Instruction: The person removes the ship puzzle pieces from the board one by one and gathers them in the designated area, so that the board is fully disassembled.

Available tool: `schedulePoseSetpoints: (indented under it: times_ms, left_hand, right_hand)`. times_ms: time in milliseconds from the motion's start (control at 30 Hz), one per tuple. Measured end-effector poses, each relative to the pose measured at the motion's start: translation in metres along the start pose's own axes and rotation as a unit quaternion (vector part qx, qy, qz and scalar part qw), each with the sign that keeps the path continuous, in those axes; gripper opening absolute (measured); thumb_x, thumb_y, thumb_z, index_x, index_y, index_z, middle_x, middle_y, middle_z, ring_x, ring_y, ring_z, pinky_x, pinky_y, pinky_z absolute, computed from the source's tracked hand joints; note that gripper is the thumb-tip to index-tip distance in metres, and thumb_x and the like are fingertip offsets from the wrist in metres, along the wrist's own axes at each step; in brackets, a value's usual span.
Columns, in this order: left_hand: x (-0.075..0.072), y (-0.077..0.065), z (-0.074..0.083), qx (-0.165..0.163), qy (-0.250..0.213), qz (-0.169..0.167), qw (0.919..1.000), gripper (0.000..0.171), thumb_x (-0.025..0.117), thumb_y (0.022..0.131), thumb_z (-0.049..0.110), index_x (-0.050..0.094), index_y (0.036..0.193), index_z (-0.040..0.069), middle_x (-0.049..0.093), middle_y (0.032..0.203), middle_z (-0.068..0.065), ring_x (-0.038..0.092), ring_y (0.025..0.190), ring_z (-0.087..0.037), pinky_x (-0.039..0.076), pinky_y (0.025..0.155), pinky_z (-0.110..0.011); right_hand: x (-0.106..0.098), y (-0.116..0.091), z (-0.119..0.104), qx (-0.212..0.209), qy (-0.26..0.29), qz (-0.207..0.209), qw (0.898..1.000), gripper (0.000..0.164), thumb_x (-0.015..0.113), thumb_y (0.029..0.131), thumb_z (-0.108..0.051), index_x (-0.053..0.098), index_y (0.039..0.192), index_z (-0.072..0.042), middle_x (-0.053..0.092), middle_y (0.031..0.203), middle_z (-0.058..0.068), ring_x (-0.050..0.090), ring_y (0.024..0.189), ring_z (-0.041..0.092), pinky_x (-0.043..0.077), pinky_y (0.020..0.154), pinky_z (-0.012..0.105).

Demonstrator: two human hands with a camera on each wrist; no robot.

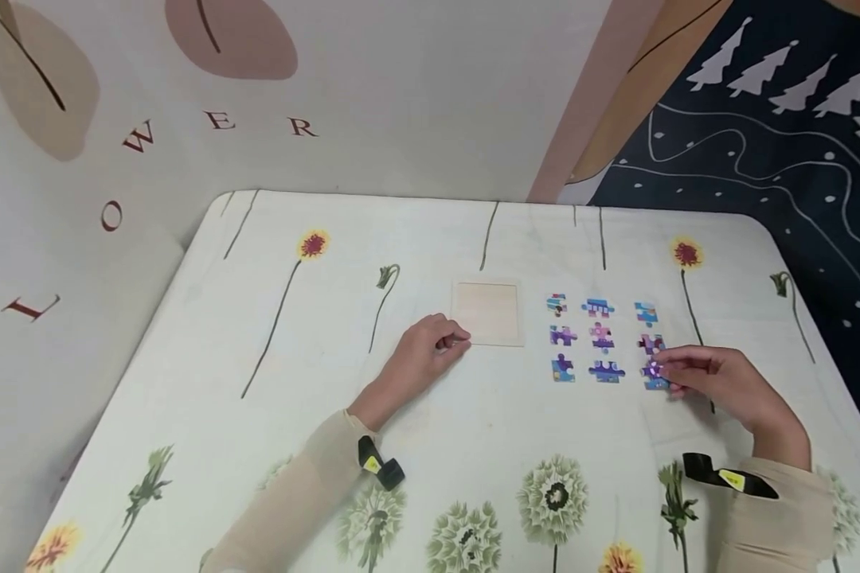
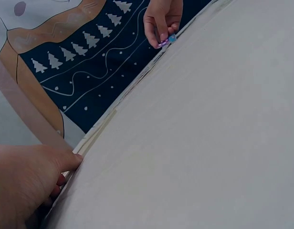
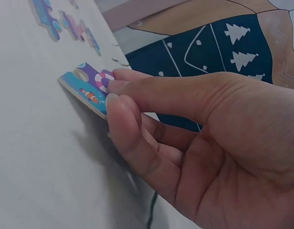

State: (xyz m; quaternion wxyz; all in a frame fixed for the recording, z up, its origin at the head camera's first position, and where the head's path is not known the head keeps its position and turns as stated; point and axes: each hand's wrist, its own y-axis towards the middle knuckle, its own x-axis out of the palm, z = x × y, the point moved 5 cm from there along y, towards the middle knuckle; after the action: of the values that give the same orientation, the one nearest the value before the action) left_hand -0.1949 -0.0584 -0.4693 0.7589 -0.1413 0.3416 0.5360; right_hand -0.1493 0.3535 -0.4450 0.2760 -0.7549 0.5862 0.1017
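Note:
My right hand pinches a jigsaw puzzle piece between thumb and fingers. The piece is purple and blue, with an orange-striped fish and a pink-and-white ring on it. In the right wrist view it is tilted up, one edge casting a shadow on the cloth. My left hand is at the lower left corner of a shallow square wooden puzzle tray, thumb and forefinger tips gripping its edge. That tray is bare inside. Between the hands lie more puzzle pieces, spread apart in rows, mostly purple, pink and blue.
A white tablecloth printed with flowers covers the table. Behind stands a pale wall hanging with letters, and on the right a dark blue one with white trees. Each sleeve carries a black wrist camera.

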Motion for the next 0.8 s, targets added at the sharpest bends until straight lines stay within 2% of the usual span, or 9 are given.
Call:
schedulePoseSetpoints:
  times_ms: [267, 500, 600, 800]
  left_hand:
    - [-0.0002, 0.0001, 0.0012, -0.003, 0.001, -0.002, 1.0, 0.006, 0.076, 0.096, 0.013, 0.079, 0.101, 0.012, 0.059, 0.083, 0.007, 0.052, 0.079, -0.01, 0.047, 0.07, -0.025]
    - [-0.001, 0.0007, 0.0006, -0.004, 0.003, -0.001, 1.0, 0.006, 0.076, 0.096, 0.012, 0.08, 0.101, 0.012, 0.059, 0.083, 0.006, 0.053, 0.079, -0.011, 0.048, 0.071, -0.025]
    - [-0.0002, 0.0011, -0.0002, -0.006, 0.003, -0.002, 1.0, 0.006, 0.076, 0.096, 0.013, 0.08, 0.101, 0.012, 0.059, 0.083, 0.006, 0.053, 0.079, -0.01, 0.048, 0.072, -0.025]
    - [0.001, 0.0017, -0.001, -0.003, 0.004, -0.002, 1.0, 0.006, 0.077, 0.095, 0.012, 0.08, 0.101, 0.012, 0.059, 0.083, 0.006, 0.053, 0.079, -0.01, 0.048, 0.071, -0.026]
  right_hand:
    - [-0.0013, -0.0013, 0.0028, 0.007, -0.006, 0.014, 1.0, 0.026, 0.065, 0.103, -0.01, 0.072, 0.122, 0.006, 0.073, 0.098, -0.02, 0.072, 0.073, 0.014, 0.05, 0.06, 0.026]
    - [-0.0012, -0.001, 0.0021, 0.011, -0.022, 0.025, 0.999, 0.028, 0.064, 0.103, -0.007, 0.069, 0.124, 0.011, 0.073, 0.093, -0.018, 0.07, 0.071, 0.012, 0.051, 0.06, 0.025]
    - [-0.0003, -0.0004, 0.0018, 0.029, -0.03, 0.031, 0.999, 0.031, 0.064, 0.103, -0.008, 0.066, 0.125, 0.014, 0.073, 0.092, -0.018, 0.07, 0.072, 0.011, 0.053, 0.062, 0.025]
    - [0.002, 0.0014, 0.0017, 0.073, -0.062, 0.036, 0.995, 0.035, 0.064, 0.103, -0.011, 0.065, 0.128, 0.014, 0.076, 0.099, 0.001, 0.07, 0.073, 0.01, 0.055, 0.064, 0.026]
